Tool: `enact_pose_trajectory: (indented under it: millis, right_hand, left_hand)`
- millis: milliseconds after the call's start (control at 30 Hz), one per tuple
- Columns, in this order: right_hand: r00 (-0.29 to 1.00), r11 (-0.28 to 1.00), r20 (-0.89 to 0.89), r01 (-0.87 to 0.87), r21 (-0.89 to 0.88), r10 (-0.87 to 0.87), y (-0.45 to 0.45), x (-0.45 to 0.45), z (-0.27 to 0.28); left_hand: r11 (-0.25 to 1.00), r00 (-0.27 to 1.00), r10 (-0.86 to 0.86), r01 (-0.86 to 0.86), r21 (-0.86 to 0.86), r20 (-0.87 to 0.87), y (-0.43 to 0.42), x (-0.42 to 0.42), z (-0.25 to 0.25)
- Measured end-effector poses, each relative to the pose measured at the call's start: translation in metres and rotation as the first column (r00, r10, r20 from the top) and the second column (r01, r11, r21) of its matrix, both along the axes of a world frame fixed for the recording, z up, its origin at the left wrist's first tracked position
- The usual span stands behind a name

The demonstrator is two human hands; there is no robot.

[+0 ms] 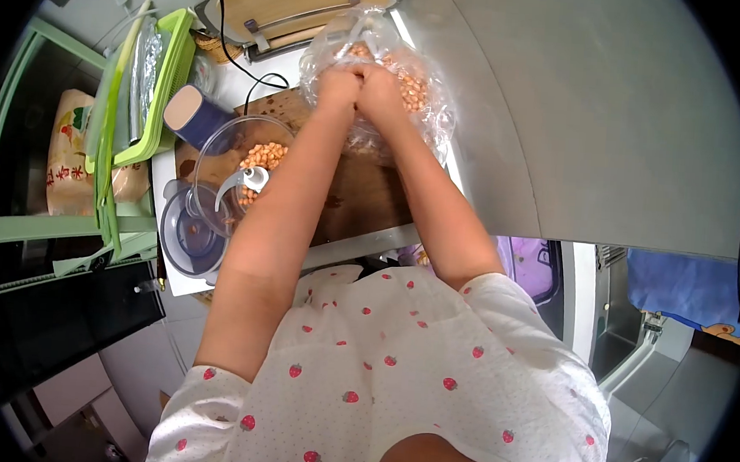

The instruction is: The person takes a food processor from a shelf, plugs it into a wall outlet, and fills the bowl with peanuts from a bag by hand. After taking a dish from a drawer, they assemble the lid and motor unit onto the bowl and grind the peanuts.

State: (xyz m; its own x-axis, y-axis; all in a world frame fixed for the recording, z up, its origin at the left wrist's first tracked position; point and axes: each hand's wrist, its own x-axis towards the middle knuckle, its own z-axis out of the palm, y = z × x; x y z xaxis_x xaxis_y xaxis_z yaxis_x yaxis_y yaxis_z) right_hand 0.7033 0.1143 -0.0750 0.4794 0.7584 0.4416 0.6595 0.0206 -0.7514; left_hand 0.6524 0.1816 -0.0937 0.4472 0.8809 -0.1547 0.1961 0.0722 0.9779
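Note:
At the back of the wooden board (363, 201), my left hand (339, 87) and my right hand (379, 90) are side by side, almost touching. Both are closed on a clear plastic bag (438, 127); the fingertips are hidden behind the knuckles. Shelled peanuts (411, 91) show through the bag. Nearer to me, left of my left forearm, stands a clear chopper bowl (214, 155). Inside it are more peanuts (264, 155) around a blade with a white hub (255, 178). My forearm covers part of the bowl.
A dark blue chopper motor unit (197, 117) lies left of the bowl, near a black cord (265, 81). The round translucent lid (190, 241) sits by the counter's left edge. Further left is a green basket (165, 91); a grey panel (580, 117) rises on the right.

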Motion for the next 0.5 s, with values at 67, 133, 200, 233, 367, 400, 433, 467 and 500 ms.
enact_pose_trajectory:
  millis: [67,133,200,233,367,400,433,467,500]
  right_hand:
    - [0.992,0.983,-0.111,-0.079,-0.164,0.061,0.002,-0.004,0.005]
    - [0.968,0.935,-0.226,-0.175,-0.31,0.106,0.008,-0.004,-0.001]
    - [0.997,0.927,0.013,0.073,-0.367,-0.073,0.019,-0.002,-0.031]
    - [0.997,0.927,0.011,0.071,-0.368,-0.072,0.015,-0.004,-0.026]
    - [0.952,0.894,0.292,0.205,-0.398,-0.088,0.007,0.0,-0.035]
    - [0.911,0.905,0.404,0.233,-0.355,-0.076,0.011,0.004,-0.05]
    - [0.912,0.906,0.404,0.231,-0.353,-0.075,0.01,0.001,-0.044]
    - [0.912,0.896,0.388,0.277,-0.346,-0.132,0.005,-0.005,-0.034]
    - [0.909,0.883,0.372,0.322,-0.341,-0.188,0.002,-0.009,-0.027]
  left_hand:
    - [0.883,0.939,0.219,-0.076,-0.463,0.264,0.002,-0.005,0.013]
    - [0.889,0.923,0.235,-0.077,-0.451,0.305,0.01,0.0,0.001]
    - [0.945,0.966,0.204,-0.152,-0.29,0.159,0.004,-0.005,0.009]
    - [0.945,0.966,0.205,-0.154,-0.289,0.157,0.002,-0.007,0.008]
    - [0.975,0.931,0.07,0.011,0.221,-0.359,-0.003,-0.006,0.0]
    - [0.963,0.918,0.105,0.002,0.271,-0.382,-0.003,-0.006,-0.002]
    - [0.962,0.918,0.108,0.0,0.273,-0.382,-0.002,-0.005,-0.003]
    - [0.94,0.914,0.157,-0.022,0.341,-0.374,-0.003,-0.005,-0.004]
    - [0.913,0.909,0.205,-0.044,0.406,-0.362,-0.003,-0.004,-0.005]
